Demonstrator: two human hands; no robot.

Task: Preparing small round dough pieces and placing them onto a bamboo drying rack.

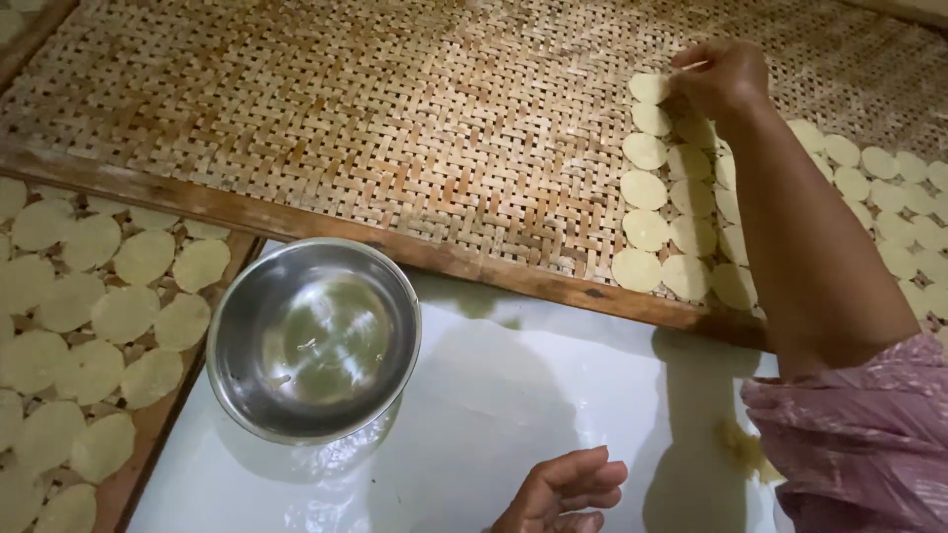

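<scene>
My right hand [719,77] reaches out over a woven bamboo tray [395,118], its fingers pinching a pale round wafer [649,88] at the top of the leftmost column. Rows of similar pale discs [681,207] lie flat on the right part of this tray, partly hidden by my forearm. My left hand [565,490] rests on the white sheet [494,395] at the bottom, fingers loosely curled, holding nothing. An empty steel bowl [313,339] sits to the left of that hand, apart from it.
A second woven tray [148,415] at the left carries several pale discs [94,316]. A wooden frame edge [326,229] runs between the big tray and the white sheet. A small yellowish lump [743,449] lies on the sheet by my pink sleeve [859,444].
</scene>
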